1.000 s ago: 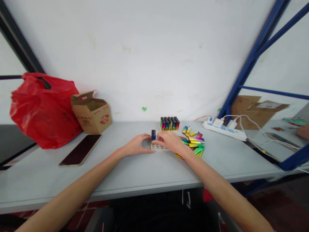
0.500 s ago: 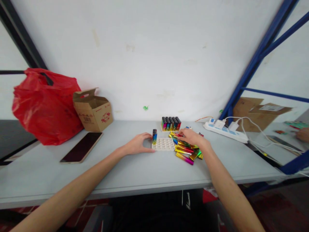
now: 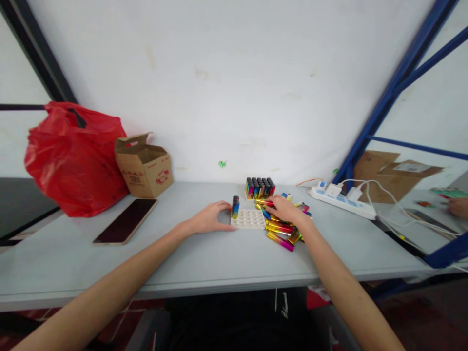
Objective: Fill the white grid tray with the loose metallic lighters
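My left hand point(image 3: 210, 218) is curved round the left end of a white tray with rows of holes point(image 3: 250, 220). Its thumb touches the front corner and its fingers are at the back. At that end of the tray, a couple of blue-and-gold lighters point(image 3: 235, 208) with black tops stand upright. My right hand point(image 3: 285, 208) reaches over a loose pile of shiny lighters point(image 3: 280, 228) to the right of the tray. Its fingertips are closed on a red-and-gold lighter point(image 3: 263, 201), partly hidden by the fingers. Behind the tray stands a full block of upright lighters point(image 3: 260, 188).
A phone point(image 3: 126, 222), an opened carton point(image 3: 146, 170) and a red plastic bag point(image 3: 75, 161) are on the left. To the right lie a power strip point(image 3: 341, 202) with white cables and brown cardboard point(image 3: 393, 175) beyond a blue frame. Another person's hand point(image 3: 458, 207) shows at the far right.
My right hand has shifted slightly left at the pile, and a red-and-gold lighter now shows at its fingertips. My left hand stays at the tray. The view has shifted a little.
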Demonstrator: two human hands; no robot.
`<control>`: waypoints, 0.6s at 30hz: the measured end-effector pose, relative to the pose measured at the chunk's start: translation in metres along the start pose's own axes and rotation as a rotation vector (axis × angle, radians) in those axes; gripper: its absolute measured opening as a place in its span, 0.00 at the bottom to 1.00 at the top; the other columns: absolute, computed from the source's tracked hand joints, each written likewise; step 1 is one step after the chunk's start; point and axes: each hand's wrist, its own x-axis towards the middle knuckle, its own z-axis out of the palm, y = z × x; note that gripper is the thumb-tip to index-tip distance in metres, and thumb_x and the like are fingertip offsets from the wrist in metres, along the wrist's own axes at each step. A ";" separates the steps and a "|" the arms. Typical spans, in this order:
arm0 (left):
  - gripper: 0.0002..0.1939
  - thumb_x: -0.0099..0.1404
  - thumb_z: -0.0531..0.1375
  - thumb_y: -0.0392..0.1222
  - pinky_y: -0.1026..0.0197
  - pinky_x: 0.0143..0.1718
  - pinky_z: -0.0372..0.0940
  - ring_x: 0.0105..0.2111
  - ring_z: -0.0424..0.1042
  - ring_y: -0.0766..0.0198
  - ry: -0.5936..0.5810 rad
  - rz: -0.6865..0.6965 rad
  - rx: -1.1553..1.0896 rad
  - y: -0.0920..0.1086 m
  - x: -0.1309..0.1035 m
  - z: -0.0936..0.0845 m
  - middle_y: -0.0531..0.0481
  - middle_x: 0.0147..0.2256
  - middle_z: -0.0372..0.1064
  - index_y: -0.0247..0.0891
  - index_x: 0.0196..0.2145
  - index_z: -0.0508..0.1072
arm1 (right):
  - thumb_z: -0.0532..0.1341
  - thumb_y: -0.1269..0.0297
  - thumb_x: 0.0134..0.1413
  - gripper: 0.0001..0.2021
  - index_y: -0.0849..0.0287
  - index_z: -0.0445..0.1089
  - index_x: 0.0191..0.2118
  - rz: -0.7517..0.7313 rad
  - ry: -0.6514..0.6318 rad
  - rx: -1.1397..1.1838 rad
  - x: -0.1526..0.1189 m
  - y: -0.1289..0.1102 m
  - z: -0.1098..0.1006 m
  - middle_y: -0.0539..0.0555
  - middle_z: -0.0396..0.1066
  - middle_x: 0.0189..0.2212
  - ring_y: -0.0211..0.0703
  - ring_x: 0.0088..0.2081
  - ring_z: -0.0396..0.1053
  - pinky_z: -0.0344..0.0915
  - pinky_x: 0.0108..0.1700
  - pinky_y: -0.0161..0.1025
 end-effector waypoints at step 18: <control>0.35 0.57 0.68 0.66 0.50 0.62 0.64 0.56 0.73 0.47 0.011 0.024 -0.003 -0.001 0.000 0.001 0.42 0.56 0.73 0.41 0.54 0.75 | 0.63 0.45 0.60 0.20 0.60 0.76 0.40 0.103 0.433 0.529 0.008 -0.029 -0.005 0.48 0.68 0.23 0.42 0.27 0.65 0.58 0.33 0.37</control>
